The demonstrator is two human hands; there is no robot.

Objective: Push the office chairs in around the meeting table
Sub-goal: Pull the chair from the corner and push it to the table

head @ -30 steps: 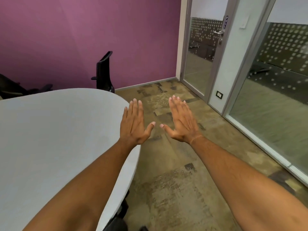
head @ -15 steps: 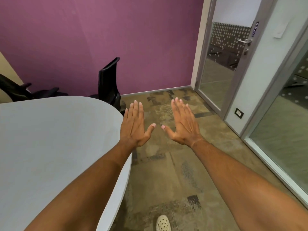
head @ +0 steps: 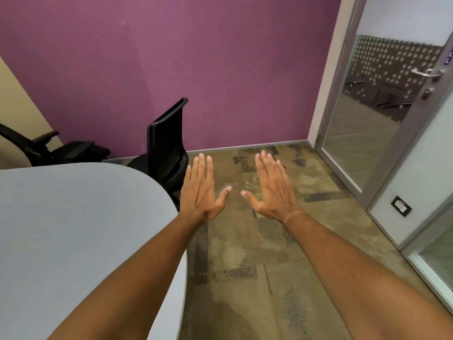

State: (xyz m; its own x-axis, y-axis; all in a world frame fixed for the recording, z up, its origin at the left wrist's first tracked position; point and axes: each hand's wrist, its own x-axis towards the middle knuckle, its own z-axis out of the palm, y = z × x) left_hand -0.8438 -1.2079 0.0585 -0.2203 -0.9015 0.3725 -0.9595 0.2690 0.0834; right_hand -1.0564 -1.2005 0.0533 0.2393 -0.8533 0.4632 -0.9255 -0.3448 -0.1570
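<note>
The light grey meeting table (head: 73, 217) fills the left half of the view, its rounded end toward the purple wall. A black office chair (head: 166, 146) stands at the table's far corner, backrest upright. A second black chair (head: 61, 150) sits farther left behind the table, near the wall. My left hand (head: 201, 192) and my right hand (head: 272, 190) are stretched out flat, palms down, fingers apart, side by side over the floor. Both hold nothing. The left hand hangs just right of and nearer than the closest chair, not touching it.
Patterned brown carpet (head: 257, 253) runs between the table and the right wall. A glass door (head: 382, 101) with a metal handle stands at the right. A wall socket (head: 401, 203) sits low on the white panel. The purple wall (head: 196, 69) closes the far end.
The view has advanced toward the purple wall and turned left. The nearest chair is now larger and closer to my left hand. Both hands keep the same flat, spread pose.
</note>
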